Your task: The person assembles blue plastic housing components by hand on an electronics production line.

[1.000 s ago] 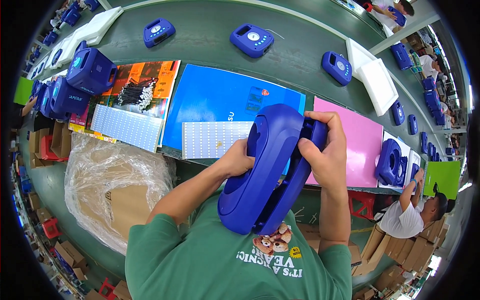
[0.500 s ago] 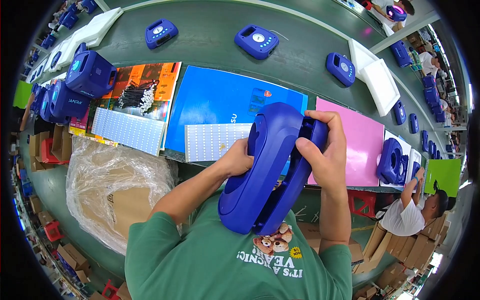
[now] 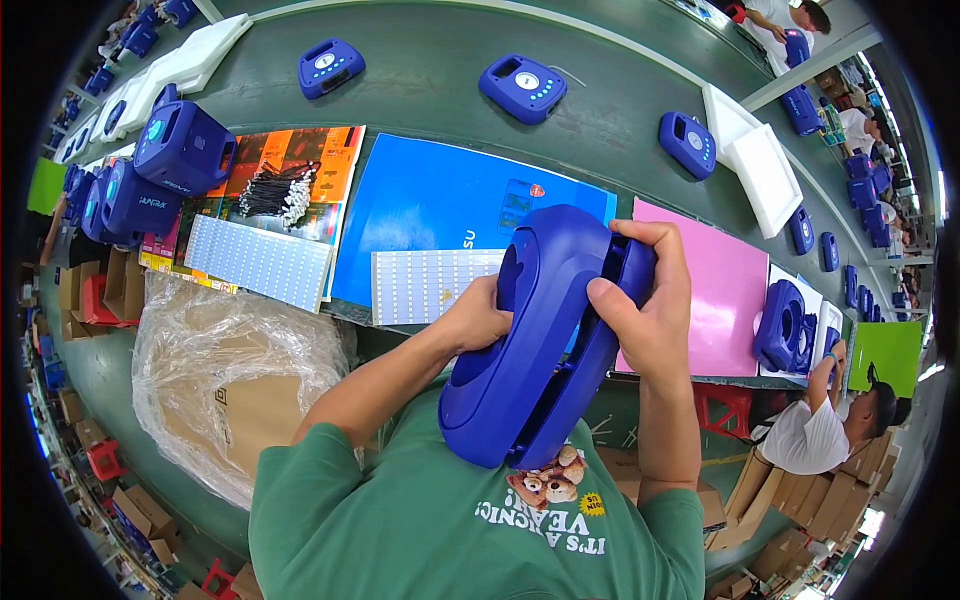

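While our left hand [image 3: 474, 318] clasps one half of the blue casing [image 3: 545, 290] (its fingertips are hidden) and our right hand [image 3: 655, 315] pinches the other, we hold it tilted before our green shirt [image 3: 400, 490]; with a gap between the halves, we do well to keep both grips even and the edges aligned.

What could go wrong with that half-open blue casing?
Pinch: the right hand has its thumb by the gap, so closing the halves might nip it.
Snag: the lower end of the blue casing gapes by the green shirt; fabric might catch.
Drop: it's off the table, so it could slip.
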`<state>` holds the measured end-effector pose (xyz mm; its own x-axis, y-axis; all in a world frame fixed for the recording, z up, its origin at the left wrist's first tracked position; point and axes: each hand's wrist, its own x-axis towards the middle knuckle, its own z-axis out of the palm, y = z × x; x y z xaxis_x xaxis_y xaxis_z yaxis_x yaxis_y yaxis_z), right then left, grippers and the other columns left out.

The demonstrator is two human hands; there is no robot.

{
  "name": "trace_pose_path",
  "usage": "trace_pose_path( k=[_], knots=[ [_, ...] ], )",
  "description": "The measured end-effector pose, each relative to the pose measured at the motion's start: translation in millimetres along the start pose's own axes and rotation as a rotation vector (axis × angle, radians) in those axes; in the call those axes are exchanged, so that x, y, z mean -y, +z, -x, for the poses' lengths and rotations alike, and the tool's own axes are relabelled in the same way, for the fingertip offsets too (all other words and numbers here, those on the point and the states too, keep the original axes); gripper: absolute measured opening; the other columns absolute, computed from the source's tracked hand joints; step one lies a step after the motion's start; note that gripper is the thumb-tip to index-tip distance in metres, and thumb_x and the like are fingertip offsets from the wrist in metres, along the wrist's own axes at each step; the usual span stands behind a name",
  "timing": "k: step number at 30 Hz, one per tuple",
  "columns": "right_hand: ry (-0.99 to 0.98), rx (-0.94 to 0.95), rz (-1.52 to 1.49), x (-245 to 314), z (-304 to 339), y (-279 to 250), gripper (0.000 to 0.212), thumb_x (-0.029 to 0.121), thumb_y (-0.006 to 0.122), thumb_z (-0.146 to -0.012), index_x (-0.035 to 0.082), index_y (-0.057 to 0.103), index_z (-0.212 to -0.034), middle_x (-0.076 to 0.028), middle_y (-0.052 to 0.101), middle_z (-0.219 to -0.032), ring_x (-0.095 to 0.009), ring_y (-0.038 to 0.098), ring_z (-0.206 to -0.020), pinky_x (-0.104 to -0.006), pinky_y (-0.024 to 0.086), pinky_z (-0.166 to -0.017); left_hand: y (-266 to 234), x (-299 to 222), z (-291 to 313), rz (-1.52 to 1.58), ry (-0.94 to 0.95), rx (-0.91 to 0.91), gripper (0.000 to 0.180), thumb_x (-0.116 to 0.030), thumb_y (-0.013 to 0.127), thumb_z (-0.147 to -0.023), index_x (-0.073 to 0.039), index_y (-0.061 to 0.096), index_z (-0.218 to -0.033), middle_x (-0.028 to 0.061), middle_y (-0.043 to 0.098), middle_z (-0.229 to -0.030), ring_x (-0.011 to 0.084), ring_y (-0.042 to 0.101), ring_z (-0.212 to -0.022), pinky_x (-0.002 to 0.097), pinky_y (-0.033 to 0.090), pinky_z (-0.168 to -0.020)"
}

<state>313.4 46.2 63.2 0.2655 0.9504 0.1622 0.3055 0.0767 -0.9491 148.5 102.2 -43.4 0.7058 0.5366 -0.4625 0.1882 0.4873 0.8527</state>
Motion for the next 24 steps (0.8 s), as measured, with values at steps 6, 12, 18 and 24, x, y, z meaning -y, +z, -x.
trace_pose_path(
  k=[6, 12, 18, 24],
  knots=[
    [0.062, 0.023, 0.059, 0.7, -1.1, -0.3, 0.043, 0.012, 0.067, -0.069, 0.001, 0.048, -0.105, -0.005, 0.05, -0.087, -0.011, 0.051, -0.077, -0.0261, 0.044, -0.069, -2.1, 8.1, -0.8, 0.01, 0.002, -0.02, 0.044, -0.001, 0.07, -0.075, 0.007, 0.053, -0.115, 0.0149, 0.064, -0.104, 0.0196, 0.064, -0.09, 0.0329, 0.052, -0.08],
    [0.022, 0.005, 0.026, -2.1, 1.1, 2.0, 0.041, 0.01, 0.065, -0.068, 0.002, 0.048, -0.104, -0.005, 0.05, -0.085, -0.011, 0.051, -0.077, -0.0265, 0.044, -0.068, -1.2, 5.6, 2.3, -0.033, 0.018, -0.021, 0.045, -0.003, 0.07, -0.075, 0.007, 0.054, -0.115, 0.0155, 0.064, -0.104, 0.0197, 0.064, -0.09, 0.0326, 0.052, -0.08],
    [0.041, -0.004, 0.094, -1.2, 6.3, 2.8, 0.039, 0.009, 0.063, -0.069, 0.002, 0.048, -0.105, -0.005, 0.05, -0.086, -0.012, 0.05, -0.075, -0.0265, 0.044, -0.068, -0.1, 5.8, 7.4, 0.0, 0.023, -0.013, 0.044, -0.003, 0.071, -0.075, 0.008, 0.054, -0.114, 0.0156, 0.064, -0.104, 0.0198, 0.064, -0.091, 0.0323, 0.052, -0.079],
    [-0.028, 0.036, -0.011, -5.1, 9.0, -0.6, 0.038, 0.011, 0.055, -0.075, 0.0, 0.049, -0.111, -0.008, 0.051, -0.093, -0.015, 0.05, -0.086, -0.0295, 0.041, -0.08, -1.4, 20.0, 3.6, 0.075, 0.052, -0.016, 0.044, -0.004, 0.071, -0.075, 0.008, 0.054, -0.114, 0.0155, 0.065, -0.102, 0.019, 0.064, -0.09, 0.0317, 0.052, -0.079]
  ],
)
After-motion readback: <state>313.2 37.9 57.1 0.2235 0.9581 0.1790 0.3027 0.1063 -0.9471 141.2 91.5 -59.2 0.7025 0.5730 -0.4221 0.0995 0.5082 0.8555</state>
